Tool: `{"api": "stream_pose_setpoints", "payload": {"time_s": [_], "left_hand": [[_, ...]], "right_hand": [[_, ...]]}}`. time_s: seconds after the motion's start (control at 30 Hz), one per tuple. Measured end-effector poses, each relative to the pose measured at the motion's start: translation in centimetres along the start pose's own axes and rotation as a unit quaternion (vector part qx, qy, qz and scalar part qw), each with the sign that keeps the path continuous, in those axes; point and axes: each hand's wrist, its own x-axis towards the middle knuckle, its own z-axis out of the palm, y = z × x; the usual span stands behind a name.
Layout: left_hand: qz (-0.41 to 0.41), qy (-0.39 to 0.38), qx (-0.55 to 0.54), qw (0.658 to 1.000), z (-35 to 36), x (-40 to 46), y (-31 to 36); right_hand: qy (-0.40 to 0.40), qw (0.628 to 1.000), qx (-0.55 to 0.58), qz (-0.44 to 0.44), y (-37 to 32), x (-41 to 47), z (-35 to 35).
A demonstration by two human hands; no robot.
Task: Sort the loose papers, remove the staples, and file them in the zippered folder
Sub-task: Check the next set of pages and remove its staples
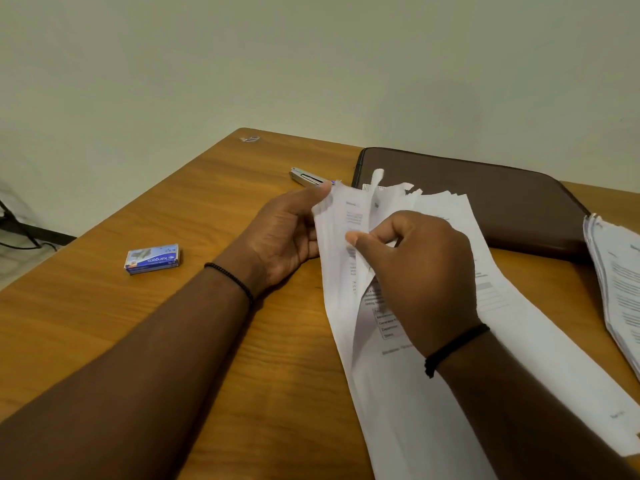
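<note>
Head view: left hand (284, 233) grips the paper stack (408, 341) at its upper edge to steady it while right hand (415, 268) pinches one sheet aside, the zippered folder (485, 199) waiting closed at one o'clock.

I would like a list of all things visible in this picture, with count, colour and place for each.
table: one, brown wood, under everything.
folder: one, dark brown, far right, flat, looks closed.
held papers: one bundle, white, centre, in both hands.
paper stack: one, white, right edge.
stapler: one, silver, behind left hand.
staple box: one, blue, left.
sticker: one, pale, far table corner.
cables: dark, left edge, beyond the table.
wall: pale, behind.
left hand: grips the papers' left edge; black wristband.
right hand: pinches a sheet; black wristband.
</note>
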Motion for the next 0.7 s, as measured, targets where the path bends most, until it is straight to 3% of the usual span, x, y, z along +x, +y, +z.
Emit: {"api": "stream_pose_setpoints", "payload": {"time_s": [0.1, 0.17, 0.2, 0.23, 0.27, 0.33, 0.4, 0.57, 0.7], "left_hand": [[0.09, 0.119, 0.132, 0.98, 0.4, 0.2, -0.4], [0.202, 0.226, 0.304, 0.903, 0.1, 0.5, -0.7], [0.245, 0.253, 0.341, 0.872, -0.1, 0.6, -0.8], [0.268, 0.251, 0.333, 0.869, -0.2, 0.7, -0.7], [0.264, 0.224, 0.294, 0.891, 0.0, 0.5, -0.6], [0.183, 0.146, 0.212, 0.949, 0.7, -0.2, -0.5], [0.097, 0.079, 0.192, 0.974, 1.6, -0.9, -0.2], [0.031, -0.005, 0.247, 0.969, 1.6, -1.2, 0.2], [0.025, 0.013, 0.308, 0.951, 1.7, -1.1, -0.6]], "right_hand": [[0.059, 0.998, 0.03, -0.002, 0.7, 0.3, 0.2], [0.089, 0.996, 0.033, -0.009, 0.8, 0.4, 0.2], [0.097, 0.995, 0.036, -0.013, 0.9, 0.4, 0.2], [0.102, 0.994, 0.044, -0.019, 0.9, 0.5, 0.3], [0.104, 0.993, 0.053, -0.027, 0.9, 0.6, 0.3], [0.1, 0.99, 0.092, -0.038, 0.9, 0.6, 0.8], [0.091, 0.983, 0.159, -0.011, 1.1, 0.8, 1.0], [0.104, 0.978, 0.178, 0.042, 2.6, 1.7, 0.7], [0.082, 0.99, 0.107, 0.047, 3.1, 1.8, 0.5]]}}
